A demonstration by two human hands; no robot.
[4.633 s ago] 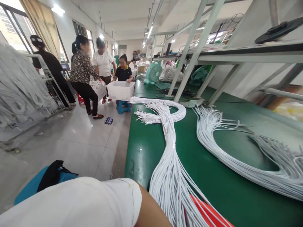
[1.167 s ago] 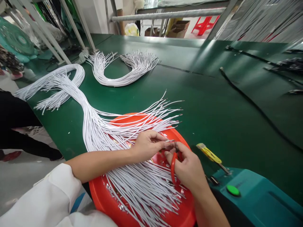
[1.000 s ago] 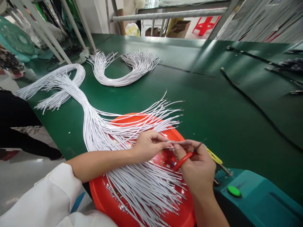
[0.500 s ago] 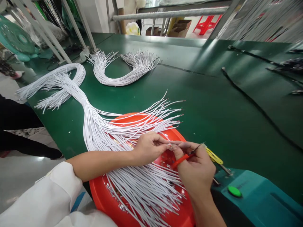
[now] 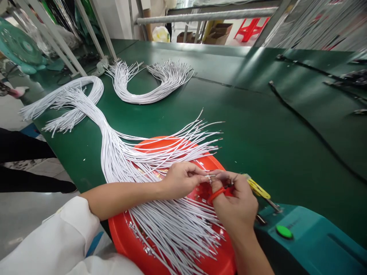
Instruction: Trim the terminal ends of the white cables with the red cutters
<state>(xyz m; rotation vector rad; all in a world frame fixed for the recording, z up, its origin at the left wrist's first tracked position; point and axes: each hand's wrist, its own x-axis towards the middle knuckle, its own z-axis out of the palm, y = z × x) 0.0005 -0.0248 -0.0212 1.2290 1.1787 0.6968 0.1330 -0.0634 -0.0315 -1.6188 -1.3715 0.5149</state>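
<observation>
A white wire end lies left to right over the red basin on the green surface, pinched by the left hand, while the right hand, closed around red-handled scissors, meets its tip from the right.

There are two hands, one left hand and one right hand; three wire bundles; one tray; one red-handled tool; one yellow cutter; one fan; one stool; one table. Metal bits are too small to count.
</observation>
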